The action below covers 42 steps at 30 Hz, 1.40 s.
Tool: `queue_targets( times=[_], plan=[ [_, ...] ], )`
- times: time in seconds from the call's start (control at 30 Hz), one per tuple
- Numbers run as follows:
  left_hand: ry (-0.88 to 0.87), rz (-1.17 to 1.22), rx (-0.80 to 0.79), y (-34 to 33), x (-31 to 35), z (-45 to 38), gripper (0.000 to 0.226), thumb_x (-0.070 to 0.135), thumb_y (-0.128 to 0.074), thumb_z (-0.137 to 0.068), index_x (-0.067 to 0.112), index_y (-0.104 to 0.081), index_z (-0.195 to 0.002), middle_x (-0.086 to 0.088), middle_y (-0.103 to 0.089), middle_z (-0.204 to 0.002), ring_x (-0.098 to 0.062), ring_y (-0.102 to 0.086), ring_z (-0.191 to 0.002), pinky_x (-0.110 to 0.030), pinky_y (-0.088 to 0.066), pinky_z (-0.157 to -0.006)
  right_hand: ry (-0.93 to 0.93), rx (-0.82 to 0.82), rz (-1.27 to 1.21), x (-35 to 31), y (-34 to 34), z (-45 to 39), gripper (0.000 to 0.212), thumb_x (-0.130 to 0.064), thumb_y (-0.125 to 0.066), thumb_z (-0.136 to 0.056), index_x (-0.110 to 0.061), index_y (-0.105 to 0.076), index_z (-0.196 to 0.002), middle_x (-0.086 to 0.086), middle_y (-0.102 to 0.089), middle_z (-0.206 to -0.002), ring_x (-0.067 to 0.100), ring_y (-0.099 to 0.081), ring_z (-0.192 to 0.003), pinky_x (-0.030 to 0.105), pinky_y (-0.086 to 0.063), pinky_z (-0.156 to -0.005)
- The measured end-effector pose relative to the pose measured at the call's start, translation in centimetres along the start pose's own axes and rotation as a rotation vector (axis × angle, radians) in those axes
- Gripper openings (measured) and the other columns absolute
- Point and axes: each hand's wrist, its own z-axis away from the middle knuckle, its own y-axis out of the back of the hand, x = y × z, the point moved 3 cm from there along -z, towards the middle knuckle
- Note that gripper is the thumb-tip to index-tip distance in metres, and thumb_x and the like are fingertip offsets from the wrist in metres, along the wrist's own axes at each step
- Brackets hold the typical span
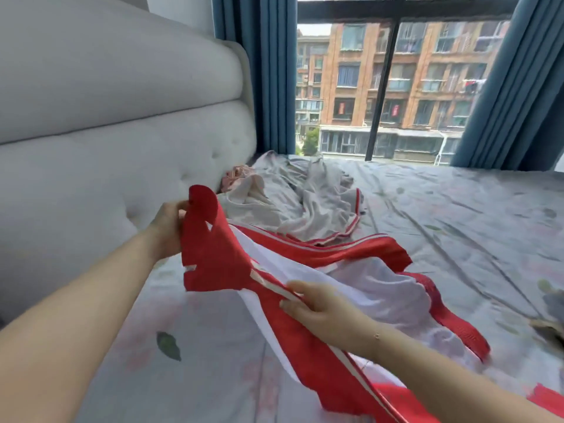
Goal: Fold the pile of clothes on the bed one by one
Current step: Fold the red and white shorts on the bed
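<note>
A red and white mesh jersey [305,300] lies partly lifted over the floral bed sheet [457,215]. My left hand [168,230] pinches its red upper corner and holds it up near the headboard. My right hand [320,312] grips the striped red edge lower down, toward me. The rest of the jersey trails to the right across the bed. Behind it a crumpled heap of grey and white clothes [293,203] with red trim rests by the headboard.
The padded white headboard [106,132] runs along the left. A large window [390,87] with blue curtains [262,71] stands beyond the bed. A dark object [552,319] shows at the right edge of the bed.
</note>
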Motion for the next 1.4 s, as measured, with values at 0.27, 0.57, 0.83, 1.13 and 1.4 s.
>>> queue_targets(
  times=[0.27,0.57,0.83,1.13,1.4],
  plan=[
    [-0.078,-0.092,0.198,8.3,0.5,-2.6,0.044,0.013,-0.038,-0.099,0.014,-0.048,-0.057,0.007,-0.043,-0.028,-0.005,-0.042,-0.023,-0.015,-0.033,-0.033,0.069,-0.167,-0.009,-3.9,-15.3,-8.7,0.027,-0.024,-0.042,-0.099,-0.021,-0.062,-0.116,0.006,-0.067,-0.112,0.03,-0.058,-0.104,0.039,-0.047,-0.088],
    [-0.788,-1.199,0.425,8.1,-5.9,4.4,0.042,0.019,-0.054,-0.074,0.01,-0.062,-0.114,-0.012,-0.06,-0.12,-0.034,-0.055,-0.112,-0.044,-0.043,-0.096,0.027,-0.362,-0.128,-1.2,-16.2,-5.1,0.046,-0.021,-0.062,-0.091,-0.022,-0.053,-0.135,-0.006,-0.056,-0.134,0.007,-0.049,-0.122,0.022,-0.035,-0.105],
    [-0.669,-1.63,-0.523,4.1,-17.8,10.6,0.065,0.06,-0.05,-0.062,0.048,-0.046,-0.126,0.027,-0.04,-0.137,-0.006,-0.035,-0.136,-0.036,-0.005,-0.115,-0.034,-0.347,0.599,7.5,-11.5,4.7,0.047,-0.051,-0.053,-0.08,-0.028,-0.048,-0.12,-0.005,-0.051,-0.11,0.02,-0.05,-0.106,0.032,-0.036,-0.083],
    [-0.461,-1.809,-0.267,10.0,-14.0,13.4,0.032,0.011,-0.06,-0.079,0.038,-0.069,-0.094,0.015,-0.059,-0.105,-0.008,-0.052,-0.108,-0.025,-0.028,-0.08,0.041,-0.41,0.113,2.4,-14.3,7.0,0.019,-0.031,-0.056,-0.09,-0.022,-0.058,-0.108,-0.004,-0.062,-0.103,0.017,-0.056,-0.097,0.03,-0.041,-0.082],
    [-0.352,-1.7,-0.215,1.8,-12.6,14.8,0.045,0.004,-0.043,-0.086,0.035,-0.064,-0.111,0.013,-0.057,-0.115,-0.012,-0.056,-0.11,-0.028,-0.043,-0.092,-0.129,-0.084,-0.014,9.0,-5.8,8.5,0.017,-0.021,-0.063,-0.089,-0.031,-0.067,-0.102,-0.018,-0.065,-0.097,0.001,-0.06,-0.09,0.012,-0.042,-0.078]
  ],
)
